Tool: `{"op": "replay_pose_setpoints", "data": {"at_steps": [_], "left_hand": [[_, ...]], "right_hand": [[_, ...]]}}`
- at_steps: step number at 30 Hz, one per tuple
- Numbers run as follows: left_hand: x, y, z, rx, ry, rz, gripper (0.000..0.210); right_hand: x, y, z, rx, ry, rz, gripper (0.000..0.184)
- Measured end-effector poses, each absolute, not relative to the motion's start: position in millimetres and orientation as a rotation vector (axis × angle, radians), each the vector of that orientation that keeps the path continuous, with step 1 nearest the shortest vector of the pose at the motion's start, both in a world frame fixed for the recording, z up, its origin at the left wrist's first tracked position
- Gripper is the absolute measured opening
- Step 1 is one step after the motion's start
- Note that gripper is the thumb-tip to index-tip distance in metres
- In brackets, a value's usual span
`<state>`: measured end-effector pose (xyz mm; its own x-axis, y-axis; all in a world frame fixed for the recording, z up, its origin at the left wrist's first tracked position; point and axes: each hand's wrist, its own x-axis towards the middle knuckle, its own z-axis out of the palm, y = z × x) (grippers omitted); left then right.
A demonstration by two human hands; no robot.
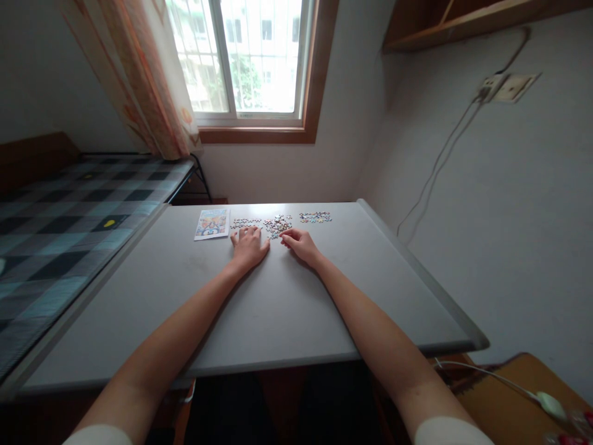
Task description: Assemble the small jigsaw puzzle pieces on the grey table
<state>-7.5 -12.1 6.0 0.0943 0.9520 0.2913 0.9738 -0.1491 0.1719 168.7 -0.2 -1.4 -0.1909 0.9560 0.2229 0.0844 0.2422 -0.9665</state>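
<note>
My left hand (250,246) rests on the table with its fingers spread, just below a partly joined patch of jigsaw pieces (245,222). Its fingertips reach the lower edge of that patch. My right hand (300,243) is closed in a pinch at the near edge of a loose pile of jigsaw pieces (277,225). Whatever lies between its fingertips is too small to make out. Farther right is another group of jigsaw pieces (315,217). A picture card (212,224) with a colourful print lies left of my left hand.
The pale table (278,315) has a raised grey rim along its right side (417,272). A bed with a checked cover (92,216) stands at the left. Cables (433,173) hang from a wall socket at right. A wooden stool (504,402) with a white plug stands lower right.
</note>
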Motion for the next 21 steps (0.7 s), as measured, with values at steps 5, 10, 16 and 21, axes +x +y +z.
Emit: {"op": "replay_pose_setpoints", "data": {"at_steps": [5,10,16,21], "left_hand": [[-8.3,-11.7,8.1,-2.317,-2.025,-0.490,0.045],[-9.4,-9.9,8.2,-2.330,-2.034,-0.471,0.046],[-11.2,-7.9,7.4,-2.351,-2.020,-0.450,0.045],[-10.1,-11.4,9.5,-2.332,-2.017,-0.478,0.046]], "right_hand": [[168.1,-0.8,-0.2,-1.023,-1.523,1.107,0.025],[167.9,-0.8,0.6,-1.017,-1.519,1.115,0.024],[168.1,-0.7,0.5,-1.021,-1.516,1.114,0.024],[167.8,-1.0,0.3,-1.020,-1.521,1.112,0.024]]}}
